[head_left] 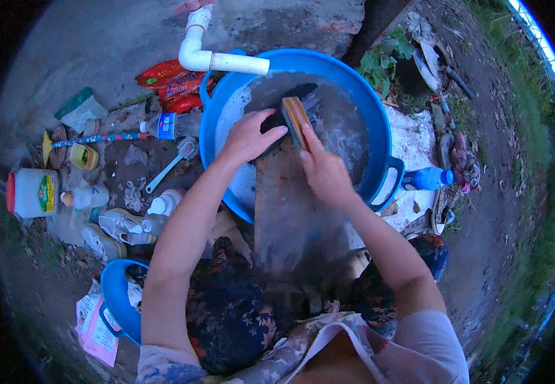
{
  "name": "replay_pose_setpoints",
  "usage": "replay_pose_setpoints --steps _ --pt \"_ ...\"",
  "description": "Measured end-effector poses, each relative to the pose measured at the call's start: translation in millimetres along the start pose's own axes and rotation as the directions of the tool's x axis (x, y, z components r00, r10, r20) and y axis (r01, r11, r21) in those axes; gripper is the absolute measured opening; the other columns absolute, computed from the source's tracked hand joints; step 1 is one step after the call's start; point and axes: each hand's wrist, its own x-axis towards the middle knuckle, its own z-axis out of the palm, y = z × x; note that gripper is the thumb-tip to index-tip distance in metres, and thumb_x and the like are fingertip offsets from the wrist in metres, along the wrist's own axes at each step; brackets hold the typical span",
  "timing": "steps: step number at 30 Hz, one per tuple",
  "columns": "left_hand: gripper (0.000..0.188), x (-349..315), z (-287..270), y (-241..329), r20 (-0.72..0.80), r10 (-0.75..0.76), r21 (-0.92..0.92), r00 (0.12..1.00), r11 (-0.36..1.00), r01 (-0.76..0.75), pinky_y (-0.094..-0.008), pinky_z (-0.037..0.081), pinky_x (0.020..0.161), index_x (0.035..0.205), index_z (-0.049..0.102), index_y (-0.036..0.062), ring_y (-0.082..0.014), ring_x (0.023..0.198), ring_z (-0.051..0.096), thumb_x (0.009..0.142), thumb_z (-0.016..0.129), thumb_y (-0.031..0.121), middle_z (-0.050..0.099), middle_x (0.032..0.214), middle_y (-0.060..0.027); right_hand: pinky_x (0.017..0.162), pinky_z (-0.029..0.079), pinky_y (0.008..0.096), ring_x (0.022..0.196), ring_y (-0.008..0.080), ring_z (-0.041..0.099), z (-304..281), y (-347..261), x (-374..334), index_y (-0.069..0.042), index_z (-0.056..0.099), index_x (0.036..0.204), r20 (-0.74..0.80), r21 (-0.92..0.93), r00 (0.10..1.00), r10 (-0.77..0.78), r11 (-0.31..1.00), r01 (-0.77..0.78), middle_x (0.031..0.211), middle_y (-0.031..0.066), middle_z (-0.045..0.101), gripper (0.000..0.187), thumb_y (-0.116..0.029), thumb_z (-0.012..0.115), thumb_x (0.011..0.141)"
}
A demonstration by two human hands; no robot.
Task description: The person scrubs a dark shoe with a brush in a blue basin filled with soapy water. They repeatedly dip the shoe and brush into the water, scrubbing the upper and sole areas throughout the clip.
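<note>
A large blue basin (381, 105) with greyish, sudsy water stands in front of me. A worn board (290, 205) slopes from inside it toward my lap. At the board's upper end lies a dark, long item (275, 121); whether it is a shoe or cloth I cannot tell. My left hand (250, 137) grips it from the left, thumb and fingers apart around its edge. In my right hand (326, 171) is a wooden scrub brush (296, 118), slanted, its bristles toward the dark item. The brush covers part of that item.
A white elbow pipe (226, 62) reaches over the basin's far rim. To the left are a white long-handled brush (165, 171), pale sneakers (118, 227), a red-lidded tub (33, 192) and a smaller blue basin (120, 301). A blue bottle (428, 178) lies to the right.
</note>
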Motion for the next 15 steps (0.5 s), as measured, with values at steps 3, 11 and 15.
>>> replay_pose_setpoints --steps 3,11,15 --pt "0.06 12.5 -4.9 13.4 0.164 -0.092 -0.043 0.982 0.994 0.1 -0.0358 0.038 0.099 0.128 0.05 0.0062 -0.0321 0.118 0.049 0.083 0.061 0.043 0.052 0.126 -0.0212 0.068 0.049 0.0519 0.076 0.0426 0.062 7.0 41.2 54.5 -0.022 0.024 0.142 -0.055 -0.211 0.99 0.133 0.967 -0.142 0.088 0.0261 0.063 0.055 -0.03 0.046 0.092" --pt "0.055 10.0 -3.7 -13.0 0.149 -0.17 -0.324 0.974 0.922 0.21 -0.034 0.035 0.101 0.132 0.047 0.0116 -0.0304 0.122 0.046 0.089 0.049 0.046 0.049 0.131 -0.0182 0.063 0.049 0.052 0.069 0.0451 0.061 5.5 12.2 36.6 -0.018 0.027 0.14 0.08 -0.179 0.997 -0.001 0.984 0.016 0.083 0.0272 0.062 0.054 -0.027 0.047 0.091" --pt "0.055 22.0 -6.0 -2.1 0.183 -0.201 -0.297 0.962 0.922 0.249 -0.0338 0.034 0.102 0.132 0.048 0.0144 -0.0303 0.123 0.045 0.089 0.049 0.047 0.048 0.132 -0.0172 0.07 0.048 0.0527 0.079 0.0447 0.06 -1.6 21.9 75.2 -0.018 0.03 0.14 -0.052 -0.164 0.991 0.125 0.978 -0.132 0.087 0.0287 0.062 0.052 -0.024 0.047 0.091"
